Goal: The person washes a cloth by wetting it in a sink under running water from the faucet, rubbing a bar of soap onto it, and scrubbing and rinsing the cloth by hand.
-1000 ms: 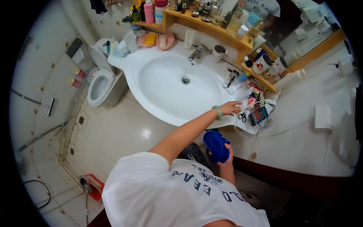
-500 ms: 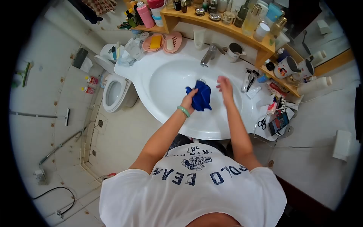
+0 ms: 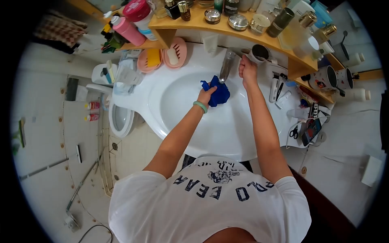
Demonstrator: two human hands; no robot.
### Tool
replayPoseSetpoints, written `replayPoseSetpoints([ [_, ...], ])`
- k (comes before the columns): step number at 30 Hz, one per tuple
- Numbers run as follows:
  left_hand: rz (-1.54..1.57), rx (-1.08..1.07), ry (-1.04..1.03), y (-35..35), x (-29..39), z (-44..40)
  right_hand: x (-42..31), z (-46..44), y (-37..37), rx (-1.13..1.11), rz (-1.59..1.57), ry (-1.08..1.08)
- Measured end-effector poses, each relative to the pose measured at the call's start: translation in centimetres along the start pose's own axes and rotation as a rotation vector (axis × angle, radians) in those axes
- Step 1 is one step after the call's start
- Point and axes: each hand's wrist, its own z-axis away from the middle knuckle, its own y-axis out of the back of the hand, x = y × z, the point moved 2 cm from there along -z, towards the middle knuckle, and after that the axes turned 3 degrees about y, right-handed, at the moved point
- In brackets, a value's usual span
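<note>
A crumpled blue cloth (image 3: 219, 94) is in my left hand (image 3: 206, 96), which is closed around its near left side and wears a green bangle. The cloth hangs over the white sink basin (image 3: 174, 101), right under the spout of the metal faucet (image 3: 227, 68). My right hand (image 3: 248, 72) is raised to the right of the spout, fingers curled at the end of the faucet's handle (image 3: 244, 51). Whether water runs from the spout I cannot tell. Just behind that hand stands a cup (image 3: 258, 53) with a dark inside.
Two pink soap dishes (image 3: 181, 43) hold a yellow and a white bar at the back left. Above the sink runs a wooden shelf (image 3: 194, 23) crowded with bottles and jars. Scissors (image 3: 294, 131) and a phone (image 3: 311, 132) lie on the right counter; a toilet (image 3: 120, 120) stands left.
My right hand has moved from above the basin up to the faucet handle, its fingers curling. The left hand has brought the cloth under the spout. The view has shifted closer to the shelf.
</note>
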Motion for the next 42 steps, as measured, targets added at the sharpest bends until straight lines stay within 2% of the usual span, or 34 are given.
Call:
replayPoseSetpoints([
  [3, -0.042, -0.112, 0.021, -0.4, -0.4, -1.1, -0.4, -0.1, 0.4, 0.018, 0.061, -0.011],
  [5, -0.071, -0.13, -0.005, -0.3, -0.1, -1.1, -0.1, 0.8, 0.7, -0.152, 0.009, -0.015],
  [9, -0.023, -0.22, 0.059, -1.3, 1.9, -0.2, 3.8, 2.1, 3.2, -0.229, 0.109, 0.083],
  [11, -0.051, -0.258, 0.07, -0.9, 2.1, 0.0, 9.1, 3.0, 5.3, -0.113, 0.812, 0.392],
  [12, -0.083, -0.298, 0.071, -0.8, 2.1, 0.1, 10.8, 3.4, 5.5, -0.106, 0.816, 0.387],
  [13, -0.084, -0.305, 0.076, -0.7, 2.3, -0.1, 12.0, 3.8, 4.8, -0.106, 0.678, 0.325],
  [14, -0.119, -0.325, 0.023, -0.6, 2.9, -0.3, 13.0, 3.9, 4.2, -0.107, 0.538, 0.266],
  [15, -0.153, -0.343, -0.03, -0.3, 3.2, -0.4, 12.7, 4.2, 3.4, -0.103, 0.539, 0.264],
  [16, -0.152, -0.345, -0.026, 0.1, 3.5, -0.4, 12.2, 4.3, 2.5, -0.141, 0.347, 0.081],
  [17, -0.258, -0.283, -0.086, 0.7, 3.7, -0.5, 12.1, 4.4, 2.0, -0.177, 0.154, -0.099],
  [18, -0.364, -0.219, -0.149, 1.4, 4.0, -0.8, 12.3, 4.1, 2.0, -0.174, 0.155, -0.098],
  [19, -0.456, -0.127, -0.316, 2.2, 4.1, -1.0, 12.8, 3.7, 2.0, -0.173, 0.254, -0.069],
  [20, -0.457, -0.127, -0.316, 3.3, 4.2, -1.2, 13.2, 3.4, 2.0, -0.171, 0.353, -0.041],
  [22, -1.08, 0.041, -0.083, 5.0, 5.6, -0.4, 13.7, 3.2, 2.3, -0.117, 0.394, -0.001],
  [23, -1.078, 0.046, -0.082, 6.4, 5.1, -0.7, 14.0, 3.0, 2.5, -0.063, 0.435, 0.037],
  [25, -0.607, 0.037, 0.019, 8.9, 3.4, -1.2, 14.6, 2.7, 2.8, -0.051, 0.443, 0.03],
  [26, -0.604, 0.041, 0.019, 9.3, 2.9, -1.2, 14.9, 2.6, 3.1, -0.034, 0.451, 0.024],
  [28, 0.021, 0.178, -0.015, 9.1, 2.7, -0.3, 14.4, 2.8, 2.5, -0.04, 0.449, 0.02],
  [31, 0.115, 0.18, -0.027, 7.8, 2.8, 0.6, 13.7, 3.0, 2.1, -0.033, 0.513, -0.058],
  [34, 0.183, 0.182, -0.044, 6.3, 3.5, 1.2, 12.9, 3.5, 1.8, -0.162, 0.614, -0.028],
  [36, 0.083, 0.172, -0.16, 6.4, 3.9, 0.3, 11.1, 4.0, 1.9, -0.078, 0.935, -0.034],
  [38, 0.064, 0.198, -0.16, 6.5, 4.6, -0.1, 10.4, 4.0, 2.5, -0.105, 1.004, -0.035],
  [40, 0.098, 0.178, -0.162, 6.1, 5.8, 0.0, 9.9, 3.9, 2.9, -0.297, 1.019, 0.19],
  [41, 0.082, 0.161, -0.17, 6.3, 5.9, -0.3, 9.8, 3.8, 3.4, -0.307, 1.037, 0.09],
  [42, 0.083, 0.161, -0.169, 6.4, 6.2, -0.3, 10.3, 3.5, 3.9, -0.307, 1.039, 0.089],
])
